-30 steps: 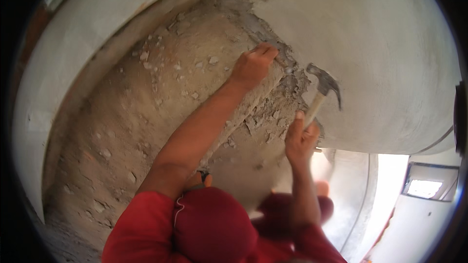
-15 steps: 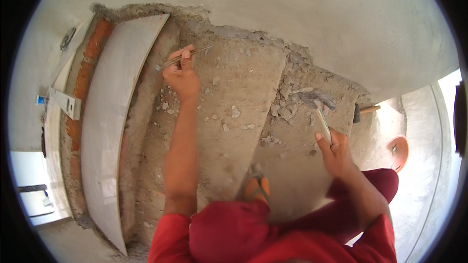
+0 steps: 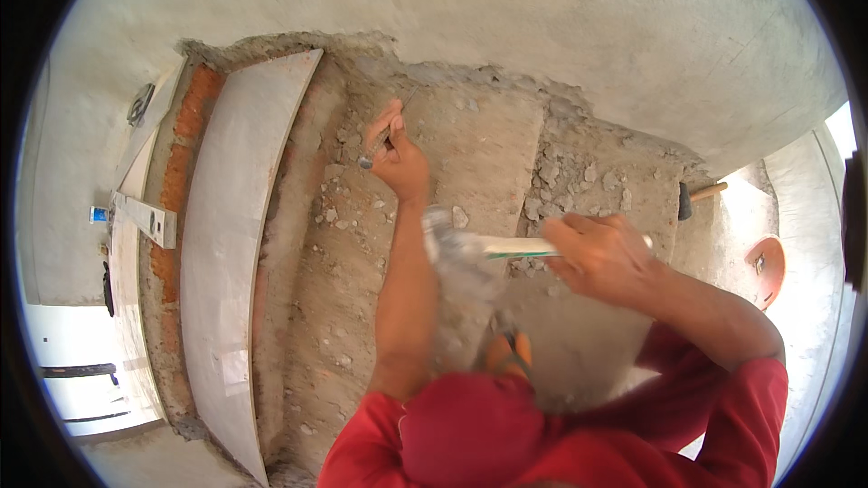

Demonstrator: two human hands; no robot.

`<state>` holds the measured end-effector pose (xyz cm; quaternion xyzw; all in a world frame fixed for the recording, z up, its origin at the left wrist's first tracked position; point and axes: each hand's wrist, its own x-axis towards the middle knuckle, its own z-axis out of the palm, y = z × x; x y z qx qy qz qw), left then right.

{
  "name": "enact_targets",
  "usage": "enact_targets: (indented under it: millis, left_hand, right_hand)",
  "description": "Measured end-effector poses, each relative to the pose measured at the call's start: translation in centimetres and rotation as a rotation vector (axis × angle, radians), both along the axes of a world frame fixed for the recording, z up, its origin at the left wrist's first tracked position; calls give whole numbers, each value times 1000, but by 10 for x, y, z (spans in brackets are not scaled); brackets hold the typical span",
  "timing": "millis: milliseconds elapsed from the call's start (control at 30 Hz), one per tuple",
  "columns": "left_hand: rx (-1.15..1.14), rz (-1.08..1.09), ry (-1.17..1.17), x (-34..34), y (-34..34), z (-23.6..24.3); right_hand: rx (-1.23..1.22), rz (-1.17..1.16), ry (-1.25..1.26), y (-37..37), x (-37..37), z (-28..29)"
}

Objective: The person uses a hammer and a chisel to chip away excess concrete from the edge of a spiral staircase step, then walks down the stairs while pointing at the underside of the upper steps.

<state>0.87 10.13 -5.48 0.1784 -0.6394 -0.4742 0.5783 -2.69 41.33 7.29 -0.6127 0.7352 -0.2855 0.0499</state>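
My left hand (image 3: 396,158) is closed around a thin metal chisel (image 3: 366,162) whose far end points toward the crumbled seam (image 3: 470,72) where the dusty concrete step (image 3: 488,122) meets the plastered wall. Lower and to the right, my right hand (image 3: 592,253) grips the pale handle of a hammer (image 3: 511,246). The blurred hammer head crosses in front of my left forearm from this view, below that hand. Broken mortar lumps (image 3: 565,176) lie along the step's edge.
A pale slab (image 3: 221,262) stands at left beside exposed brick (image 3: 167,271), with a pale bar (image 3: 154,217) beyond it. The wall (image 3: 588,9) fills the top. At right are a wooden-handled tool (image 3: 687,201) and an orange bowl (image 3: 764,267). My sandalled foot (image 3: 506,352) is below.
The camera view has swung round, showing more of the left side. My left hand left the right-hand seam for a spot further left. The hammer has swung leftward and is now blurred.
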Motion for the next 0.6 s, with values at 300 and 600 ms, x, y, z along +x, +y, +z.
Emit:
enact_targets:
  millis: [300, 600]
  left_hand:
    - [-9, -28, 82, -3, 6, -1]
    - [-167, -20, -1, -6, 5, -18]
  right_hand:
    - [-100, 66, 77, -57, 15, -1]
    - [-172, 152, 330, -81, 21, 6]
